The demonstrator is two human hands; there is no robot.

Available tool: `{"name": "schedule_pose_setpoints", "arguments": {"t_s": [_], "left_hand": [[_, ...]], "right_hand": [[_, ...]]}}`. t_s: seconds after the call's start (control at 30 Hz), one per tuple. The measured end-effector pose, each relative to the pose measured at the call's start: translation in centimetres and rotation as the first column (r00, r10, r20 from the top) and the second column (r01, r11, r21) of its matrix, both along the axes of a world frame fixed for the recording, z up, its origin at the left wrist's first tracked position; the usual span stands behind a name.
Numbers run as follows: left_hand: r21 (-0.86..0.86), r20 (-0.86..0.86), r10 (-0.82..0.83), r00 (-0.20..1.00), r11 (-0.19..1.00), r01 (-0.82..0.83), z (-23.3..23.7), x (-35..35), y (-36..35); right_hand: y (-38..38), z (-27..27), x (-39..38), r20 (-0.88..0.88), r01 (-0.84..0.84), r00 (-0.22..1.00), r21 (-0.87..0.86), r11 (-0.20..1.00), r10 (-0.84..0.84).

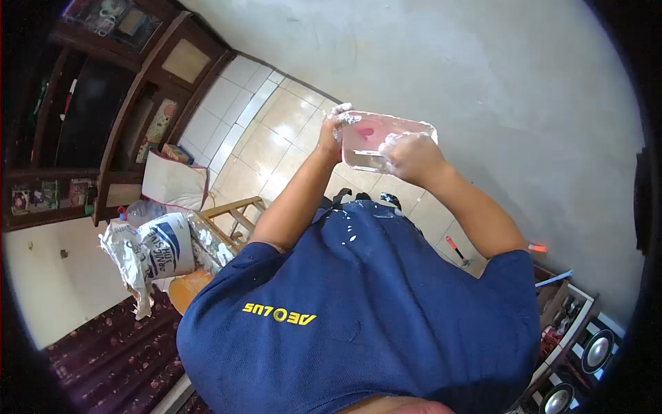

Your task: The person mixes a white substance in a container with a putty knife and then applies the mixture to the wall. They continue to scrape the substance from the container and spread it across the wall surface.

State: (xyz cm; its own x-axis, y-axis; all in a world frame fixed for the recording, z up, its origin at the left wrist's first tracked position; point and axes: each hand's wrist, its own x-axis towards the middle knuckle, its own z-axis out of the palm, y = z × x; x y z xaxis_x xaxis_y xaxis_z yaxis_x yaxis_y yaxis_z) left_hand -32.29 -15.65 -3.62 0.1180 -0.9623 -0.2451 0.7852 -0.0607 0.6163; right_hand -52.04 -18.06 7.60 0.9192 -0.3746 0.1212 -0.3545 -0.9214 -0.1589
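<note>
A clear, pinkish rectangular tub (372, 131) is held up in front of the grey wall and the tiled floor. White paste is smeared along its rim. My left hand (335, 132) grips the tub's left end, its fingers coated with white paste. My right hand (414, 157) is closed in a fist over the tub's right part and is also smeared with white. Whatever is inside that fist, if anything, is hidden. White drops spot the front of the dark blue shirt (365, 276).
An open white sack (165, 247) and a wooden ladder (238, 215) are at the left, below dark wooden cabinets (148, 69). A red-handled tool (455, 247) lies on the floor. Speakers (597, 350) stand at the lower right.
</note>
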Motion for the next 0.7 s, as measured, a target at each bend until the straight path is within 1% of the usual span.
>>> {"name": "schedule_pose_setpoints", "arguments": {"t_s": [0.03, 0.1, 0.13, 0.17, 0.23, 0.3, 0.33, 0.37, 0.4, 0.53, 0.6, 0.63, 0.7], "left_hand": [[-0.001, 0.000, 0.004, 1.000, 1.000, -0.004, 0.1, 0.0, 0.2], [-0.009, 0.035, -0.021, 0.999, 1.000, 0.021, 0.6, 0.1, 0.5], [-0.012, 0.033, -0.014, 0.999, 1.000, 0.014, 0.6, 0.1, 0.5], [-0.002, 0.000, -0.018, 1.000, 1.000, 0.018, 0.6, 0.1, 0.4], [0.005, -0.033, -0.023, 0.999, 1.000, 0.023, 0.6, -0.1, 0.5], [-0.026, 0.018, 0.038, 0.999, 0.999, -0.038, 0.8, -0.5, 0.7], [-0.028, 0.018, 0.038, 0.999, 0.999, -0.038, 1.0, -0.7, 0.7], [0.006, 0.009, 0.036, 0.999, 0.999, -0.036, 1.2, -0.8, 0.7], [0.040, 0.000, 0.035, 0.999, 0.999, -0.035, 1.3, -0.9, 0.7], [0.053, -0.057, 0.018, 0.998, 0.998, -0.015, -0.3, -0.4, 0.5], [0.091, -0.071, 0.010, 0.997, 0.996, -0.004, -0.9, -0.1, 0.4], [0.093, -0.072, 0.010, 0.997, 0.996, -0.004, -0.9, -0.2, 0.5], [0.136, -0.125, 0.028, 0.992, 0.991, -0.011, -0.6, -0.3, 0.8]], "right_hand": [[-0.1, 0.2, -0.6, 0.000, -0.004, 1.000, -0.001, 1.000, 0.004], [-0.8, 0.7, -1.8, 0.072, 0.097, 0.992, 0.058, 0.994, -0.101], [-1.1, 1.8, -2.2, -0.038, 0.165, 0.986, 0.044, 0.985, -0.163], [-1.2, 2.1, -2.6, -0.039, 0.160, 0.987, 0.041, 0.986, -0.158], [-1.2, 2.4, -3.0, -0.058, 0.255, 0.966, 0.048, 0.966, -0.253], [-0.2, 2.3, -2.7, -0.064, 0.238, 0.970, 0.061, 0.969, -0.234], [0.2, 2.2, -2.5, -0.065, 0.201, 0.979, 0.082, 0.976, -0.196], [0.4, 1.8, -2.4, -0.065, 0.162, 0.986, 0.105, 0.981, -0.156], [0.6, 1.2, -2.4, -0.054, 0.186, 0.982, 0.168, 0.968, -0.179], [0.3, 0.8, -2.3, -0.034, 0.204, 0.979, 0.237, 0.950, -0.202], [-0.2, 0.8, -2.3, -0.038, 0.144, 0.990, 0.286, 0.947, -0.139], [-0.3, 0.7, -2.3, -0.039, 0.144, 0.990, 0.287, 0.947, -0.139], [-0.4, 0.3, -2.1, 0.047, 0.143, 0.985, 0.330, 0.933, -0.168]]}}
